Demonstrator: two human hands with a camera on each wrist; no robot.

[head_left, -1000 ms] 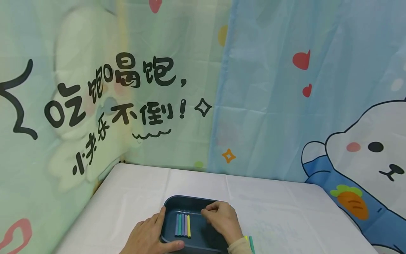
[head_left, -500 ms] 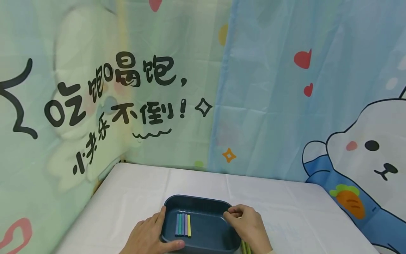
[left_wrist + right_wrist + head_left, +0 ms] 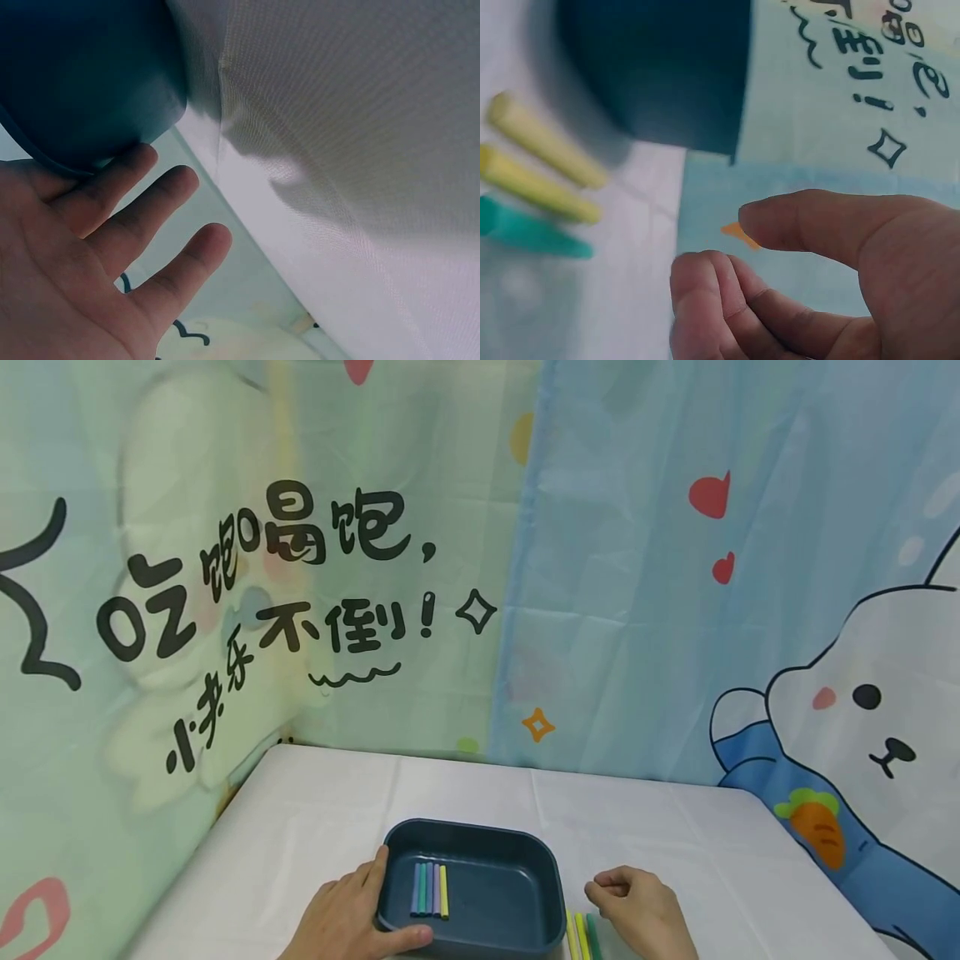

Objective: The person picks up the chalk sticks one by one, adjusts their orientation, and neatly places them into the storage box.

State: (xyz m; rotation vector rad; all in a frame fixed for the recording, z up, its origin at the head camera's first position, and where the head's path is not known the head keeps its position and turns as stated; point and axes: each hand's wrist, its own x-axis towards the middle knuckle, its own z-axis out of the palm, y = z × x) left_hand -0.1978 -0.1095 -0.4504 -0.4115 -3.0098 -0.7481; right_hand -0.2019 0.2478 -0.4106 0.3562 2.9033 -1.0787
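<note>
A dark blue tray [image 3: 495,893] stands on the white table. Side by side in its left half lie several chalk sticks [image 3: 429,890], in blue, green, purple and yellow. My left hand [image 3: 347,906] rests against the tray's left side, thumb at the near rim; in the left wrist view its fingers [image 3: 150,225] are straight and spread. My right hand [image 3: 643,910] hovers right of the tray, fingers bent and thumb apart from them, holding nothing. Close to it, two yellow chalks [image 3: 540,184] and a green chalk [image 3: 532,229] lie on the table by the tray.
The white tablecloth [image 3: 660,835] stretches behind and to the right of the tray. A printed curtain [image 3: 615,610] with cartoon figures and lettering hangs along the back and left edges of the table.
My right hand has moved from above the tray's right part to the right, past its rim, beside the loose chalks. My left hand and the chalks in the tray stay in place.
</note>
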